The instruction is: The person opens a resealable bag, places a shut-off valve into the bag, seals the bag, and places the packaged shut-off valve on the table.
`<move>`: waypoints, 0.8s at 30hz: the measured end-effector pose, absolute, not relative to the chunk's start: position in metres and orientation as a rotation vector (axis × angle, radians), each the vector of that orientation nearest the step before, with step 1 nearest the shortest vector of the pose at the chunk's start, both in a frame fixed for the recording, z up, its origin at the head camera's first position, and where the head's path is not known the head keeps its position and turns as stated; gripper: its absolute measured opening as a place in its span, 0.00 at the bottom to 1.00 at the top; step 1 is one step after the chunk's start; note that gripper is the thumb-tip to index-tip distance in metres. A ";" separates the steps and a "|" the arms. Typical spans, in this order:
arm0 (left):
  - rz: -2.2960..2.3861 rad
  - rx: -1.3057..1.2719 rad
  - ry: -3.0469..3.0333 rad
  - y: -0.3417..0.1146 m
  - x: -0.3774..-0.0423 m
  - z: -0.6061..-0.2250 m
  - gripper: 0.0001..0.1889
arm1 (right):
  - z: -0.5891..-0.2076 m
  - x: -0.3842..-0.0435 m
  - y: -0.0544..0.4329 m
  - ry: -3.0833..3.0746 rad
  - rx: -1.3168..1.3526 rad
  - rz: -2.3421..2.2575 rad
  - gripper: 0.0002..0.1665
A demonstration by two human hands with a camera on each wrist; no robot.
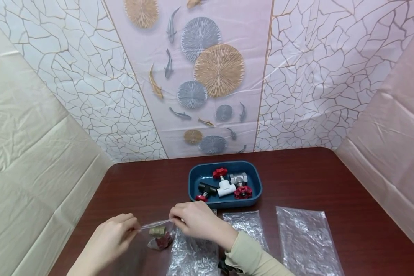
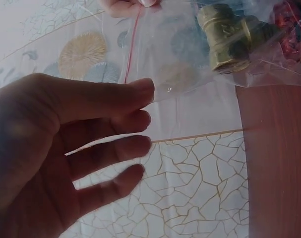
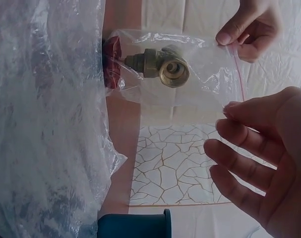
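My left hand point(image 1: 110, 239) pinches one top corner of a clear zip bag point(image 3: 205, 64) between thumb and forefinger. At the opposite corner, my right hand point(image 1: 198, 222) pinches the same top edge, so it stretches between both hands. A red line runs along this edge. Inside the bag is a brass valve point(image 3: 172, 70) with a red handwheel point(image 3: 112, 62), the wheel lying toward the bag's bottom. The bag hangs upright low over the table, left of the flat bags. In the wrist views the other fingers of each hand are spread loosely, off the bag.
Behind the hands, a blue tray point(image 1: 224, 204) holds a white valve point(image 1: 225, 188), a black valve point(image 1: 207, 189) and a silver valve point(image 1: 239, 179), all with red handwheels. Flat clear bags point(image 1: 308, 241) lie on the brown table point(image 1: 148, 188). A black item point(image 1: 224, 265) shows beside the right sleeve.
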State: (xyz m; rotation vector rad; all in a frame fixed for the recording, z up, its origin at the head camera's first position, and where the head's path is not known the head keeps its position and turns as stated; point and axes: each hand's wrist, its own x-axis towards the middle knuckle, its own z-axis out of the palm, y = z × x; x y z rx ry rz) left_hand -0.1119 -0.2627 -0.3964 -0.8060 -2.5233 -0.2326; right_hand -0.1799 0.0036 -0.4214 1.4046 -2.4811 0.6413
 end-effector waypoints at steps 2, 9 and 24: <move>-0.244 -0.765 -2.617 -0.262 -0.110 -0.397 0.18 | -0.421 -0.179 0.003 -2.483 1.406 0.634 0.05; -0.257 -0.793 -2.660 -0.248 -0.116 -0.407 0.16 | -0.420 -0.177 0.004 -2.532 1.407 0.645 0.06; -0.269 -1.068 -2.400 -0.211 -0.143 -0.413 0.12 | -0.419 -0.172 0.002 -2.526 1.363 0.555 0.05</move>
